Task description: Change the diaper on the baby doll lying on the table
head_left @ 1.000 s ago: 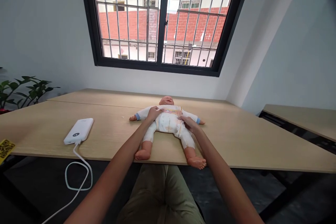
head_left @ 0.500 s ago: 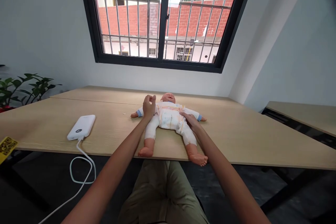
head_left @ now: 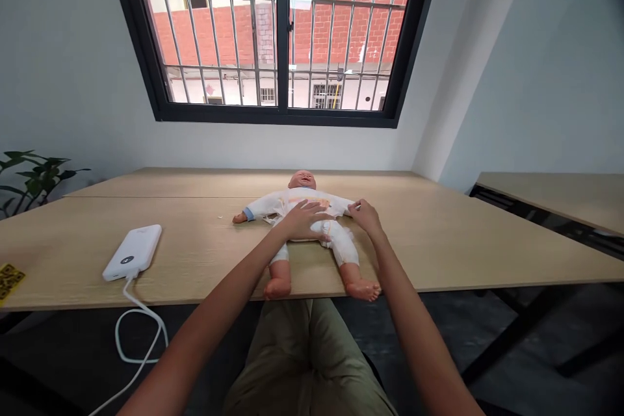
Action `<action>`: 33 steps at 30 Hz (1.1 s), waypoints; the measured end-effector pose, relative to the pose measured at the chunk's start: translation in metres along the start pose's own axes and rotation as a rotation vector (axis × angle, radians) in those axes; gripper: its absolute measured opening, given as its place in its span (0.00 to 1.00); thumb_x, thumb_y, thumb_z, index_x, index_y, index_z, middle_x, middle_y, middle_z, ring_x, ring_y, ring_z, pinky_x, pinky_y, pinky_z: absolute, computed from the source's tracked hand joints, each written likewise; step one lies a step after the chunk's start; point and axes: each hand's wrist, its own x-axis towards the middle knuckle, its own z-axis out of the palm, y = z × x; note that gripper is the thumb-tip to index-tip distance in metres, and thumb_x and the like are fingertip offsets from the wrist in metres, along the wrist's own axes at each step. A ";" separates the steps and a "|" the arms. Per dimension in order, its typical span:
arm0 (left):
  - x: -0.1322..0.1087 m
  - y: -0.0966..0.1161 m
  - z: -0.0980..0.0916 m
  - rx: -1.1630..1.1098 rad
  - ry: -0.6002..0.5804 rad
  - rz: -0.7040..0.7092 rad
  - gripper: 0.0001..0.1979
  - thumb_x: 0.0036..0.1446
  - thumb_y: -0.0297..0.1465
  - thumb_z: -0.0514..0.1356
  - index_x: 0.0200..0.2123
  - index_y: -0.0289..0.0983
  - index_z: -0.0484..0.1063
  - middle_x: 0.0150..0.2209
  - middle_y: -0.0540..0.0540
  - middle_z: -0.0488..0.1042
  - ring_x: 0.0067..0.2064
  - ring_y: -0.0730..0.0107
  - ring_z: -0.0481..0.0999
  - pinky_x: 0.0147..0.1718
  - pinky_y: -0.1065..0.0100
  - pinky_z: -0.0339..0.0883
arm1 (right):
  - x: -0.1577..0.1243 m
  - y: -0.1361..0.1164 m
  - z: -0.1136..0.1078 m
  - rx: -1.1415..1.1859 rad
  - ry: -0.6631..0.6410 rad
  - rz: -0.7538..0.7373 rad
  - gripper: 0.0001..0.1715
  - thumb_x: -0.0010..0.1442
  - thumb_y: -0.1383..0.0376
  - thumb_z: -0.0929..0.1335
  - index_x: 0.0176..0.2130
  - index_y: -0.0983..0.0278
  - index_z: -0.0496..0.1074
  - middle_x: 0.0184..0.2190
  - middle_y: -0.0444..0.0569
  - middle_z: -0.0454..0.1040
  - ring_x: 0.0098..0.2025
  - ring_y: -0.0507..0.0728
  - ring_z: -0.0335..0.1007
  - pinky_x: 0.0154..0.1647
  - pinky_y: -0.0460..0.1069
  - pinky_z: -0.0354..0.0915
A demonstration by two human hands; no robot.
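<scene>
A baby doll (head_left: 303, 179) in white clothes with blue cuffs lies on its back on the table, feet toward me. A white diaper (head_left: 336, 227) with orange markings is around its hips and belly. My left hand (head_left: 303, 218) lies across the front of the diaper, fingers spread, partly covering it. Beside the doll's arm on the right, my right hand (head_left: 365, 216) is closed in a pinch, its fingertips hiding that cuff. Whatever it pinches is too small to make out.
The wooden table (head_left: 439, 240) extends to both sides. At the left lies a white power bank (head_left: 132, 252) with a cable (head_left: 141, 309) hanging over the front edge. A plant (head_left: 41, 175) stands beyond the left end; a barred window (head_left: 277, 32) is ahead.
My left hand has come down from a raised pinch at the doll's left-hand side and flattened on the diaper. My right hand has shifted from the diaper's side outward, to a pinch.
</scene>
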 end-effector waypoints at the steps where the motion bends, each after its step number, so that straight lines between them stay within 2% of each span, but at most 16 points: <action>1: 0.000 0.000 -0.001 -0.003 -0.007 -0.004 0.32 0.57 0.57 0.56 0.62 0.52 0.65 0.66 0.47 0.61 0.68 0.56 0.56 0.67 0.50 0.42 | -0.001 0.004 -0.005 -0.007 -0.044 0.007 0.13 0.58 0.57 0.70 0.35 0.66 0.73 0.31 0.51 0.77 0.39 0.58 0.74 0.40 0.48 0.66; 4: 0.000 0.003 -0.004 -0.011 -0.006 -0.013 0.32 0.57 0.57 0.56 0.62 0.52 0.65 0.66 0.46 0.62 0.68 0.55 0.57 0.67 0.50 0.43 | -0.003 0.010 -0.011 -0.012 -0.214 0.018 0.14 0.47 0.60 0.76 0.28 0.66 0.73 0.23 0.49 0.75 0.33 0.59 0.73 0.35 0.47 0.64; 6: -0.001 0.004 -0.004 -0.014 0.004 -0.020 0.32 0.57 0.56 0.57 0.61 0.52 0.66 0.65 0.45 0.63 0.67 0.53 0.58 0.66 0.48 0.45 | -0.004 0.011 -0.011 0.003 -0.326 0.017 0.17 0.39 0.63 0.79 0.27 0.66 0.73 0.21 0.47 0.74 0.30 0.57 0.72 0.33 0.47 0.65; 9: -0.001 0.005 -0.004 -0.021 0.013 -0.023 0.31 0.57 0.56 0.57 0.61 0.51 0.67 0.65 0.45 0.63 0.67 0.50 0.59 0.66 0.48 0.44 | -0.006 0.008 -0.009 0.062 -0.461 -0.006 0.20 0.33 0.68 0.79 0.29 0.66 0.74 0.25 0.46 0.76 0.29 0.55 0.71 0.31 0.45 0.66; 11: -0.001 0.004 -0.004 -0.025 0.005 -0.028 0.32 0.57 0.56 0.58 0.61 0.51 0.67 0.65 0.45 0.63 0.67 0.50 0.59 0.66 0.48 0.44 | -0.006 0.005 -0.009 0.116 -0.500 -0.031 0.20 0.34 0.69 0.78 0.31 0.66 0.75 0.29 0.47 0.77 0.30 0.54 0.71 0.30 0.45 0.66; 15: 0.000 0.003 -0.003 -0.025 -0.002 -0.046 0.33 0.56 0.56 0.58 0.61 0.51 0.66 0.65 0.43 0.64 0.67 0.53 0.59 0.66 0.47 0.44 | -0.006 0.001 -0.014 0.218 -0.415 -0.075 0.19 0.46 0.60 0.73 0.37 0.66 0.73 0.31 0.48 0.76 0.29 0.52 0.68 0.27 0.44 0.64; 18: 0.000 0.002 -0.004 -0.037 0.016 -0.040 0.31 0.57 0.55 0.58 0.60 0.51 0.67 0.64 0.43 0.64 0.66 0.55 0.61 0.65 0.48 0.46 | -0.005 0.002 -0.017 0.277 -0.322 -0.091 0.19 0.50 0.58 0.70 0.40 0.66 0.71 0.30 0.47 0.74 0.27 0.50 0.66 0.27 0.45 0.64; 22: 0.000 0.000 -0.004 -0.065 0.026 -0.022 0.28 0.58 0.55 0.57 0.58 0.49 0.70 0.63 0.44 0.66 0.65 0.56 0.62 0.65 0.49 0.48 | 0.000 0.006 -0.014 0.291 -0.176 -0.090 0.18 0.49 0.59 0.70 0.39 0.65 0.67 0.29 0.47 0.73 0.27 0.51 0.66 0.27 0.45 0.64; 26: 0.000 -0.001 -0.002 -0.084 0.027 -0.030 0.28 0.57 0.55 0.58 0.56 0.48 0.72 0.62 0.44 0.67 0.64 0.55 0.63 0.65 0.50 0.49 | 0.003 0.010 0.003 0.211 -0.065 -0.096 0.14 0.48 0.61 0.70 0.35 0.62 0.66 0.27 0.44 0.72 0.29 0.52 0.66 0.31 0.46 0.64; 30: -0.001 -0.002 -0.002 -0.087 0.023 -0.028 0.29 0.57 0.55 0.58 0.57 0.48 0.71 0.63 0.43 0.66 0.64 0.56 0.63 0.66 0.51 0.46 | 0.000 0.012 0.023 0.118 -0.049 -0.103 0.12 0.46 0.62 0.70 0.32 0.63 0.67 0.27 0.44 0.73 0.32 0.53 0.66 0.34 0.46 0.63; 33: -0.001 0.000 -0.003 -0.085 0.020 -0.032 0.28 0.58 0.55 0.58 0.57 0.49 0.71 0.63 0.44 0.66 0.65 0.57 0.63 0.66 0.52 0.46 | -0.001 0.013 0.024 0.085 -0.069 -0.100 0.13 0.46 0.62 0.72 0.33 0.63 0.68 0.29 0.46 0.74 0.34 0.54 0.67 0.36 0.46 0.63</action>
